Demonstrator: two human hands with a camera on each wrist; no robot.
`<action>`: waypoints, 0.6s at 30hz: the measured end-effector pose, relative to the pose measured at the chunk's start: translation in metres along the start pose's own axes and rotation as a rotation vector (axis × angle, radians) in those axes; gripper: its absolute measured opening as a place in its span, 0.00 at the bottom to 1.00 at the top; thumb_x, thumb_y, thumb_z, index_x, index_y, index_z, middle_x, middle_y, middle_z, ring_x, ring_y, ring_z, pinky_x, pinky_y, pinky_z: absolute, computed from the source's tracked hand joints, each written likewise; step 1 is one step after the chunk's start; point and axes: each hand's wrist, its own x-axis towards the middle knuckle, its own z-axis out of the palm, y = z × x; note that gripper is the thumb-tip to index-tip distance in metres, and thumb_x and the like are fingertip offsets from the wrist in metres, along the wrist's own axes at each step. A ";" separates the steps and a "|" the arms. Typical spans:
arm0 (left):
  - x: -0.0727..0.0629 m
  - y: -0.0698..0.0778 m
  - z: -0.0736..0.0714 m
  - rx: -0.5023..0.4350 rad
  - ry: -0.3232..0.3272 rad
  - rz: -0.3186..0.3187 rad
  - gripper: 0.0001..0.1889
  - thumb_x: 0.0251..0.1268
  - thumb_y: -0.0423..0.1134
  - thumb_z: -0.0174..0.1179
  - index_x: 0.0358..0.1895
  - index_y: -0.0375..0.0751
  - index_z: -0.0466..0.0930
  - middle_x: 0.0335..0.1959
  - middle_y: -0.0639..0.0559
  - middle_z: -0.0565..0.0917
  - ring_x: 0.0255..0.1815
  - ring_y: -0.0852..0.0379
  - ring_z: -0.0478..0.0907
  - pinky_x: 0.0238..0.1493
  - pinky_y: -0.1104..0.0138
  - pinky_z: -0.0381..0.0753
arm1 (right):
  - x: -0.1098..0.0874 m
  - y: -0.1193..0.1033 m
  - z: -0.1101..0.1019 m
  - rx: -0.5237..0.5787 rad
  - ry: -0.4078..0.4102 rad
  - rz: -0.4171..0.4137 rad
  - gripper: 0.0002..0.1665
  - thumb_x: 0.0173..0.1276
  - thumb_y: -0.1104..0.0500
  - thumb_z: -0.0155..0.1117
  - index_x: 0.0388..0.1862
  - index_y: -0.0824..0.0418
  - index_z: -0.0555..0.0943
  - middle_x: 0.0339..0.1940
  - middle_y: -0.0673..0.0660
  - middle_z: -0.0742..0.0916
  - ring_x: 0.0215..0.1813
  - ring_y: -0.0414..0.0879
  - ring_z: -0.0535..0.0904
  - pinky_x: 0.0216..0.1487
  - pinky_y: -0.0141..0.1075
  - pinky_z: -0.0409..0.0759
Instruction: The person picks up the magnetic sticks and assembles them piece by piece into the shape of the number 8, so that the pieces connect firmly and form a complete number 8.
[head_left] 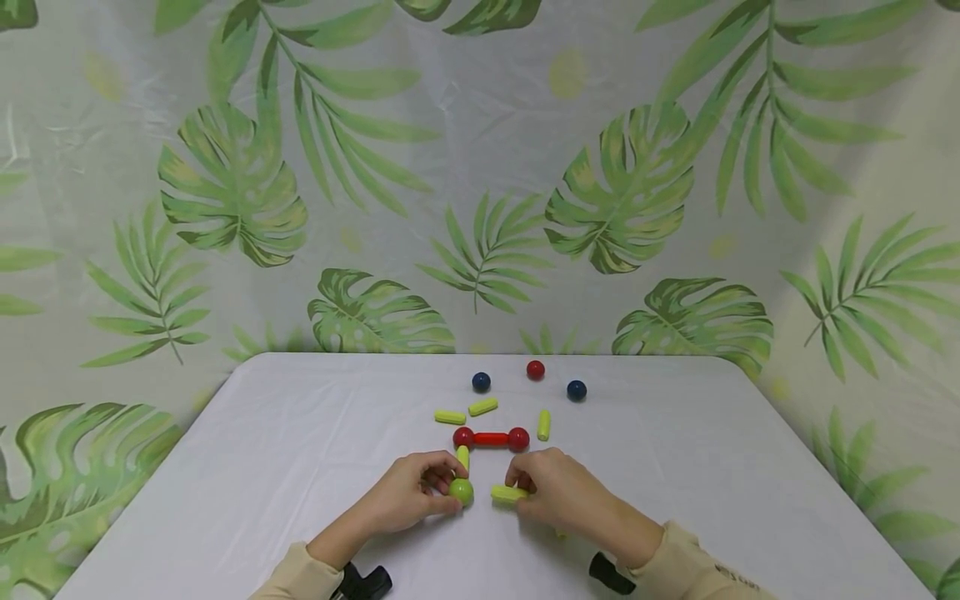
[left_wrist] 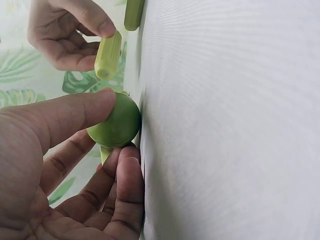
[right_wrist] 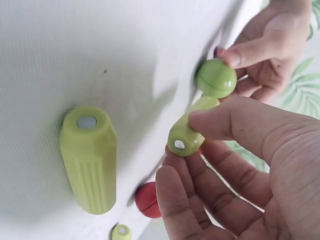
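My left hand (head_left: pixel 411 490) pinches a green ball (head_left: pixel 461 492) between thumb and fingers, down at the table surface. From that ball a yellow-green rod (head_left: pixel 463 458) runs up to a red ball (head_left: pixel 463 437), which a red rod (head_left: pixel 491 439) links to a second red ball (head_left: pixel 518 439). To the right of the green ball, my right hand (head_left: pixel 558 492) pinches another yellow-green rod (head_left: pixel 509 494), its free end pointing left toward the ball with a gap between. A round silvery spot (right_wrist: pixel 179 144) shows on this rod's end in the right wrist view.
Beyond the joined pieces lie loose yellow-green rods (head_left: pixel 450 417), two dark blue balls (head_left: pixel 482 382) and a red ball (head_left: pixel 536 370). One more yellow-green rod (right_wrist: pixel 89 160) lies beside my right hand, mostly hidden under it in the head view. The white table (head_left: pixel 315 408) meets a leaf-patterned curtain (head_left: pixel 487 167).
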 end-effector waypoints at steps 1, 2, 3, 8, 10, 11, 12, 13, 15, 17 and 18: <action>0.000 0.000 0.000 0.000 0.000 -0.003 0.15 0.64 0.36 0.78 0.52 0.45 0.87 0.39 0.53 0.85 0.39 0.62 0.80 0.40 0.72 0.78 | 0.001 0.000 -0.001 0.002 -0.001 -0.004 0.11 0.60 0.69 0.78 0.38 0.56 0.88 0.30 0.47 0.85 0.34 0.42 0.77 0.40 0.36 0.81; 0.000 0.000 0.000 0.000 0.001 -0.005 0.15 0.64 0.36 0.78 0.52 0.45 0.87 0.39 0.53 0.85 0.39 0.62 0.80 0.40 0.72 0.78 | 0.003 0.000 -0.001 0.002 -0.003 -0.008 0.11 0.60 0.68 0.78 0.38 0.56 0.88 0.30 0.47 0.85 0.34 0.42 0.77 0.40 0.36 0.81; 0.000 0.000 0.000 0.000 0.000 -0.007 0.15 0.64 0.36 0.78 0.51 0.45 0.87 0.39 0.53 0.85 0.39 0.61 0.80 0.40 0.72 0.78 | 0.004 0.000 -0.002 0.005 -0.005 -0.010 0.11 0.60 0.69 0.78 0.38 0.56 0.88 0.30 0.47 0.85 0.34 0.42 0.77 0.40 0.36 0.81; 0.001 0.001 0.001 0.003 -0.004 -0.014 0.15 0.64 0.36 0.78 0.51 0.46 0.87 0.39 0.53 0.85 0.39 0.60 0.80 0.40 0.72 0.77 | 0.007 -0.001 -0.001 0.007 -0.004 -0.033 0.11 0.60 0.68 0.79 0.38 0.55 0.89 0.30 0.46 0.85 0.35 0.42 0.78 0.42 0.36 0.81; 0.001 0.001 0.001 0.003 -0.004 -0.009 0.15 0.64 0.36 0.78 0.51 0.46 0.87 0.39 0.53 0.85 0.39 0.60 0.80 0.39 0.72 0.77 | 0.009 -0.002 0.000 0.003 -0.004 -0.044 0.12 0.60 0.69 0.79 0.39 0.56 0.89 0.31 0.46 0.86 0.35 0.41 0.78 0.42 0.36 0.81; 0.001 0.001 0.001 0.006 -0.005 -0.008 0.15 0.64 0.36 0.78 0.52 0.46 0.87 0.39 0.53 0.85 0.39 0.60 0.80 0.39 0.72 0.77 | 0.009 -0.002 0.000 0.002 -0.005 -0.049 0.12 0.60 0.69 0.79 0.39 0.56 0.89 0.31 0.46 0.86 0.36 0.41 0.78 0.42 0.36 0.81; 0.001 0.001 0.001 0.008 -0.004 -0.007 0.15 0.64 0.36 0.78 0.52 0.45 0.87 0.39 0.53 0.85 0.39 0.60 0.80 0.39 0.72 0.77 | 0.010 -0.003 0.001 0.002 -0.007 -0.054 0.12 0.60 0.69 0.79 0.39 0.56 0.89 0.31 0.46 0.87 0.36 0.41 0.78 0.43 0.36 0.82; 0.001 0.000 0.001 0.011 -0.004 -0.008 0.15 0.64 0.36 0.78 0.52 0.45 0.87 0.39 0.53 0.85 0.39 0.60 0.80 0.39 0.72 0.77 | 0.010 -0.003 0.001 0.002 -0.008 -0.058 0.12 0.60 0.69 0.79 0.39 0.56 0.89 0.31 0.46 0.87 0.36 0.41 0.78 0.43 0.36 0.82; 0.001 0.000 0.001 0.014 -0.004 -0.008 0.15 0.64 0.36 0.78 0.52 0.45 0.87 0.39 0.53 0.85 0.39 0.60 0.80 0.40 0.72 0.77 | 0.012 -0.003 0.002 0.005 -0.012 -0.065 0.11 0.60 0.69 0.79 0.39 0.56 0.89 0.32 0.46 0.87 0.36 0.41 0.78 0.43 0.37 0.82; 0.001 0.001 0.001 0.015 -0.003 -0.009 0.15 0.64 0.36 0.78 0.52 0.46 0.87 0.39 0.53 0.85 0.39 0.60 0.80 0.40 0.72 0.77 | 0.013 -0.003 0.002 0.004 -0.014 -0.071 0.11 0.61 0.69 0.78 0.38 0.56 0.89 0.32 0.46 0.88 0.35 0.41 0.78 0.43 0.36 0.82; 0.001 0.001 0.001 0.015 -0.003 -0.007 0.15 0.64 0.36 0.78 0.51 0.46 0.87 0.39 0.53 0.85 0.39 0.61 0.80 0.40 0.72 0.77 | 0.013 -0.003 0.003 0.004 -0.014 -0.075 0.11 0.61 0.69 0.78 0.38 0.56 0.89 0.32 0.46 0.88 0.35 0.40 0.78 0.43 0.36 0.82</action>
